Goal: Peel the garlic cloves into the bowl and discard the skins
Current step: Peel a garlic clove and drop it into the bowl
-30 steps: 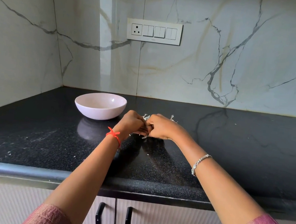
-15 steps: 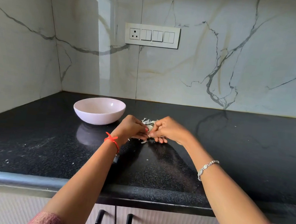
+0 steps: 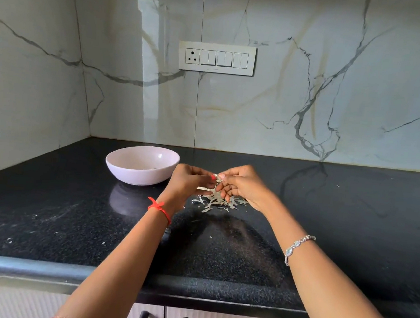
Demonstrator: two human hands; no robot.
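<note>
Black stone surface [image 3: 326, 221]: left hand [image 3: 191, 182] and right hand [image 3: 245, 185] have risen, together pinching a garlic clove [image 3: 217, 177] above loose skins [image 3: 215, 201], beside the bowl [image 3: 138, 175] toward the back-left corner; peeling seems unfinished.

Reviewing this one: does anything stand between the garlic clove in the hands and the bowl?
Nothing visible does. The garlic clove is pinched between the left hand and right hand, just right of the bowl. Only the left hand itself lies on the bowl's side; the skins lie below on the counter.
</note>
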